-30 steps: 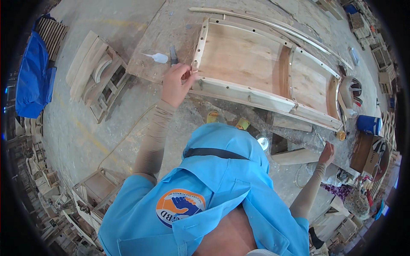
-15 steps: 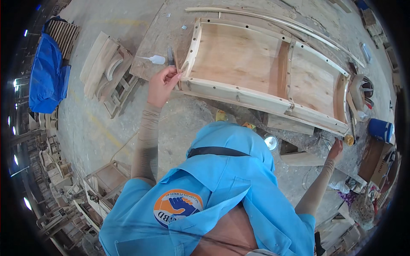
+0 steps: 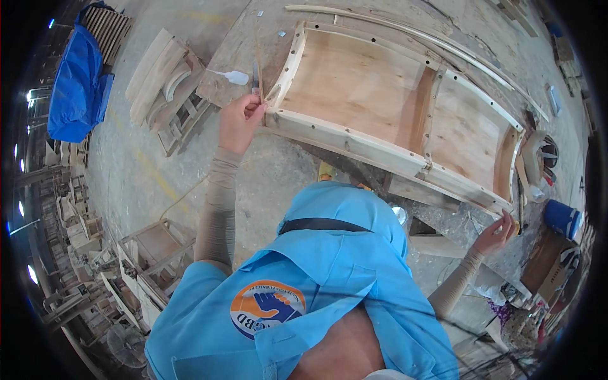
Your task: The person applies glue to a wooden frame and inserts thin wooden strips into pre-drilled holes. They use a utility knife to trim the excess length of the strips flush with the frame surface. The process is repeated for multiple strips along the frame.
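A long curved wooden frame [image 3: 354, 140] with plywood panels and a cross divider lies on the worktable. My left hand [image 3: 239, 123] is at its near left corner, thumb and fingers pinched on a thin wooden strip [image 3: 259, 66] that stretches away from me beside the frame's left end. My right hand [image 3: 496, 234] is at the near right corner, its fingers bent against the frame's edge; part of the grip is hidden. A white squeeze bottle [image 3: 237, 77] with a thin nozzle lies just beyond my left hand.
Long thin wooden strips [image 3: 405, 33] lie along the table's far side. Curved wooden parts [image 3: 155, 79] are stacked at the left, near a blue tarp [image 3: 76, 92]. At the right are a blue container [image 3: 562, 218] and a cardboard box [image 3: 546, 263].
My right hand has moved up and inward to the frame's near right corner. In my left hand, the thin strip now extends farther away from me. The whole view has shifted slightly.
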A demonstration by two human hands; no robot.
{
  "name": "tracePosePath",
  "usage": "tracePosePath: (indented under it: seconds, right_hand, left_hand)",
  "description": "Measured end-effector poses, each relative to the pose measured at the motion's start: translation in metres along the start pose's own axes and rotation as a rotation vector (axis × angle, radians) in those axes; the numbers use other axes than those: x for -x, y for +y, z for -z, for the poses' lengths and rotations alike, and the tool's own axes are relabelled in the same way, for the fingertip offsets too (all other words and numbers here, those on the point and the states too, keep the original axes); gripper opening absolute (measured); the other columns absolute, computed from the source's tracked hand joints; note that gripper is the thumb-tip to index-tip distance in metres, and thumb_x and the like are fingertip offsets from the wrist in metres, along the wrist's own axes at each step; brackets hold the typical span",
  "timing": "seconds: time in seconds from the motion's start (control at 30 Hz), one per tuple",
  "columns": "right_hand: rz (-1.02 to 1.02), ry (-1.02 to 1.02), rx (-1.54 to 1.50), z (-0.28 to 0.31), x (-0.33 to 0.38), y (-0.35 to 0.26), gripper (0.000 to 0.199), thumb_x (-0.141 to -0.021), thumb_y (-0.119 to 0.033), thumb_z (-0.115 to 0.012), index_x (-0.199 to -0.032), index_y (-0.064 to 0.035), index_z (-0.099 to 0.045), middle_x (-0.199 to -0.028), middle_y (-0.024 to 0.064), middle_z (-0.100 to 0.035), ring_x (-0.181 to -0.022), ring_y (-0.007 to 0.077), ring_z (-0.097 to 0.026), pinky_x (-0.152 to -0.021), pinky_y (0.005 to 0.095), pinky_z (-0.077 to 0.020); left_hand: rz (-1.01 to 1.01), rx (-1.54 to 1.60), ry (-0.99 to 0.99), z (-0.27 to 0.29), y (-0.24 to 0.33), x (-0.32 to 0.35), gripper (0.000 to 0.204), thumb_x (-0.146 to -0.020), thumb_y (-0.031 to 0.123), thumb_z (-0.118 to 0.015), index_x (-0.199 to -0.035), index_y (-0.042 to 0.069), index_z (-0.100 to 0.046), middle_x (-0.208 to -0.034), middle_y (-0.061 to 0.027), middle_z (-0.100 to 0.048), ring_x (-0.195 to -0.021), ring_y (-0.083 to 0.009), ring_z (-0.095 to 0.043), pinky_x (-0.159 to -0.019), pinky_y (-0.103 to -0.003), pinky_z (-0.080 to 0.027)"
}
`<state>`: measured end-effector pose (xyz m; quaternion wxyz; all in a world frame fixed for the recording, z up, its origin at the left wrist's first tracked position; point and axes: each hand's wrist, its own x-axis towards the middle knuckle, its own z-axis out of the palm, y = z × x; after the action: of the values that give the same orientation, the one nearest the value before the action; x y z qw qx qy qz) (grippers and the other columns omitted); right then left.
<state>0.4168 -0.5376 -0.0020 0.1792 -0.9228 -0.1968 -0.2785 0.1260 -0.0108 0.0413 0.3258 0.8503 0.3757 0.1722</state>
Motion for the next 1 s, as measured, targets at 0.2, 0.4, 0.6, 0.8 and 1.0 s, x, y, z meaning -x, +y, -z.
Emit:
tracePosePath:
  seconds: [0.2, 0.4, 0.6, 0.8, 1.0]
  right_hand:
    - [0.152, -0.144, -0.471, -0.035, -0.048, -0.150, 0.022, -0.089, -0.001, -0.054, -0.109, -0.0021, -0.065, -0.106, 0.0128, -0.066, -0.100, 0.0292, -0.061, -0.088, 0.0376, -0.0468]
    - [0.483, -0.524, -0.871, -0.065, -0.050, -0.295, 0.030, -0.081, -0.002, -0.061, -0.110, -0.0078, -0.066, -0.098, 0.0109, -0.065, -0.094, 0.0294, -0.060, -0.083, 0.0384, -0.0467]
    - [0.756, -0.621, -0.923, -0.077, -0.033, -0.358, 0.039, -0.078, -0.006, -0.065, -0.117, -0.0105, -0.062, -0.102, 0.0080, -0.063, -0.097, 0.0270, -0.058, -0.087, 0.0391, -0.0439]
    - [0.743, -0.639, -0.798, -0.095, -0.019, -0.362, 0.036, -0.081, -0.009, -0.063, -0.117, -0.0098, -0.062, -0.103, 0.0084, -0.063, -0.098, 0.0273, -0.057, -0.088, 0.0401, -0.0436]
    - [0.773, -0.608, -0.661, -0.097, -0.011, -0.364, 0.029, -0.085, -0.011, -0.061, -0.113, -0.0078, -0.063, -0.098, 0.0093, -0.064, -0.092, 0.0279, -0.059, -0.085, 0.0400, -0.0455]
  left_hand:
    - [0.046, 0.135, 0.069, -0.001, -0.004, 0.009, 0.017, -0.090, 0.011, -0.063, -0.101, 0.000, -0.067, -0.082, -0.0036, -0.068, -0.070, -0.0068, -0.060, -0.065, -0.023, -0.049]
    - [0.074, 0.105, 0.149, -0.009, -0.016, 0.032, 0.015, -0.088, 0.010, -0.065, -0.102, 0.003, -0.066, -0.084, -0.0046, -0.069, -0.071, -0.0076, -0.061, -0.064, -0.023, -0.049]
    - [0.178, 0.163, 0.274, -0.006, -0.032, 0.051, 0.013, -0.086, 0.008, -0.066, -0.099, 0.004, -0.066, -0.082, -0.0048, -0.069, -0.070, -0.0096, -0.062, -0.063, -0.024, -0.049]
    - [0.184, 0.135, 0.321, -0.001, -0.080, 0.048, 0.015, -0.087, 0.011, -0.066, -0.099, 0.004, -0.066, -0.082, -0.0045, -0.069, -0.069, -0.0096, -0.062, -0.063, -0.024, -0.049]
    - [0.145, 0.000, 0.254, -0.031, -0.128, -0.015, 0.017, -0.087, 0.017, -0.066, -0.098, 0.004, -0.064, -0.083, -0.0106, -0.068, -0.072, -0.0218, -0.066, -0.066, -0.032, -0.051]
